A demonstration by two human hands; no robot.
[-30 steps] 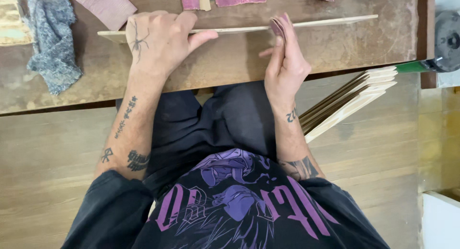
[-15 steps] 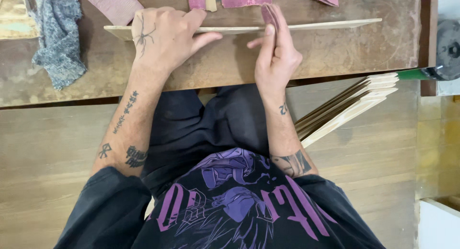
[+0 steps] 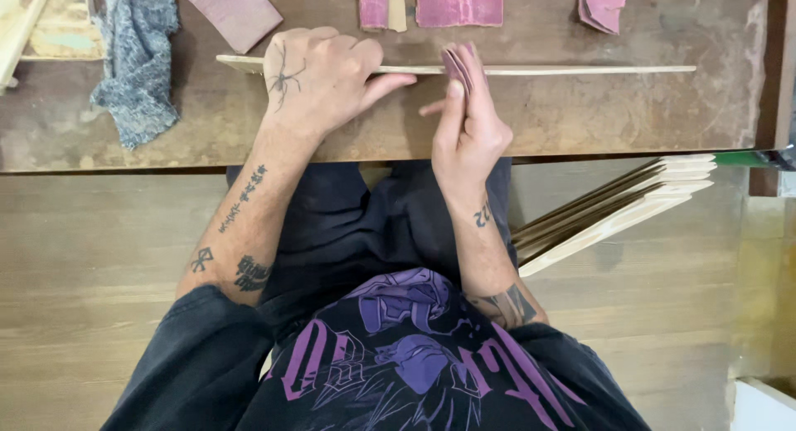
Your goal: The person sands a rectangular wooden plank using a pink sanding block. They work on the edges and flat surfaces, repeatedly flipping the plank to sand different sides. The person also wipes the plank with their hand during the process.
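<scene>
Fingers (image 3: pixel 458 82) pinch folded, gritty sandpaper (image 3: pixel 455 64) against thin wooden strip (image 3: pixel 580 69).

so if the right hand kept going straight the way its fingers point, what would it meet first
The right hand points away from the body. Its folded sandpaper already meets the thin wooden strip; beyond that, probably the red sandpaper sheet, though depth is unclear.

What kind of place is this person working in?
Probably a small woodworking shop: a worn workbench, reddish sandpaper sheets lying on it, and a stack of thin wooden boards leaning beside the bench.
</scene>
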